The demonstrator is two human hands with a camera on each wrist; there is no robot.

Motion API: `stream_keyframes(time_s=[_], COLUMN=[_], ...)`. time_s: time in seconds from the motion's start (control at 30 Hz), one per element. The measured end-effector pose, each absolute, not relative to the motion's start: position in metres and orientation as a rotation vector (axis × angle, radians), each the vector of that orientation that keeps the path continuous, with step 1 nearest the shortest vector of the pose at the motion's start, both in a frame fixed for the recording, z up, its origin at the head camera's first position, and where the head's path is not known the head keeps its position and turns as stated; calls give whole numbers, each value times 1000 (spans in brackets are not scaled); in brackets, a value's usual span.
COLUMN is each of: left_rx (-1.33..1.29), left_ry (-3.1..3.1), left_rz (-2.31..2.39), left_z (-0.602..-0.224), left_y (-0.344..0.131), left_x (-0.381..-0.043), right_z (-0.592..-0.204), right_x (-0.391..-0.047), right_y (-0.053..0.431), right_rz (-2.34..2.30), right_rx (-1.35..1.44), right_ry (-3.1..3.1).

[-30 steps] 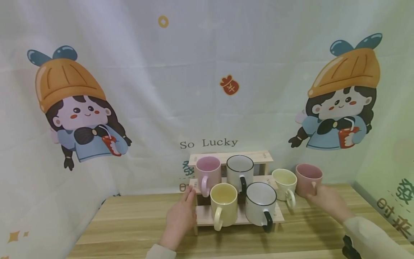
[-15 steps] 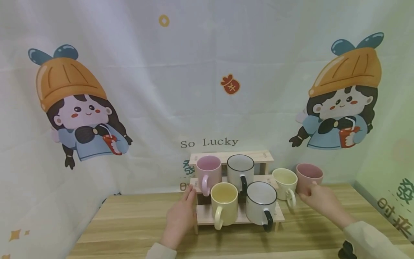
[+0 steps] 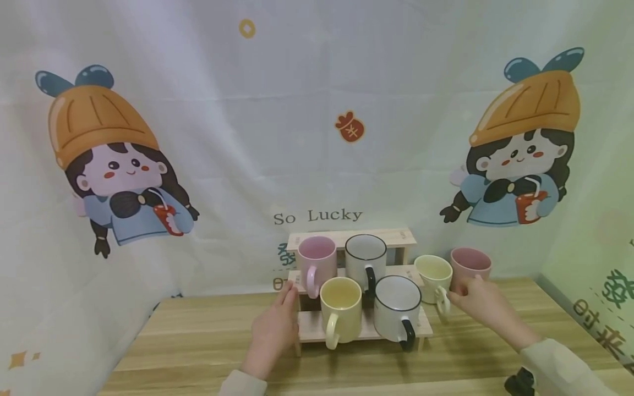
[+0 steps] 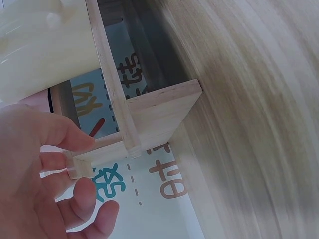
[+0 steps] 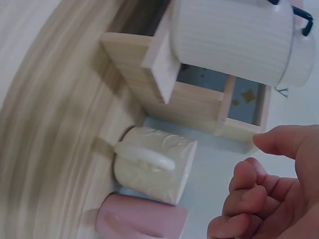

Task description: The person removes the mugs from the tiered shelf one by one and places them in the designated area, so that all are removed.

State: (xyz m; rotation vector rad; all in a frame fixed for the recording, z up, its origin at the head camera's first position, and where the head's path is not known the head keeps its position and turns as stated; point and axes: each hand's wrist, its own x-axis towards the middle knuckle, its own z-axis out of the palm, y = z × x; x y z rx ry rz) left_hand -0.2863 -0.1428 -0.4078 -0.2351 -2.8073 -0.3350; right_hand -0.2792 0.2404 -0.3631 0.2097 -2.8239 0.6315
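Note:
A stepped wooden rack (image 3: pixel 403 237) bears a pink mug (image 3: pixel 317 263) and a white mug (image 3: pixel 365 258) on its middle shelf. A yellow mug (image 3: pixel 341 308) and another white mug (image 3: pixel 398 308) with a black rim stand on the lowest shelf. My left hand (image 3: pixel 273 329) grips the middle shelf's left end, its thumb and fingers around the wood in the left wrist view. Beside the rack's right end stand a cream cup (image 5: pixel 154 172) and a dusty-pink mug (image 3: pixel 470 263). My right hand (image 3: pixel 485 308), thumb apart and fingers loosely curled, hovers near the cream cup's handle, holding nothing.
The wood-grain table (image 3: pixel 198 335) carries the rack and cups. A printed cloth (image 3: pixel 238 137) hangs close behind it. A small black object (image 3: pixel 520 380) shows under the right sleeve (image 3: pixel 559 360).
My right hand has moved left from the dusty-pink mug's handle toward the cream cup. My left hand stays at the rack, and the mugs have not moved.

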Motion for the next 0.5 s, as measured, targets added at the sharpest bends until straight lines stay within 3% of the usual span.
stream_keyframes(time_s=[0.5], left_rx=[-233], left_ry=[-2800], left_rz=[-339], left_z=[-407], left_y=[-143], left_x=[-286], right_z=[-346], right_x=[-274], right_y=[215], right_rz=[687], right_rx=[244], right_ry=[-2860])
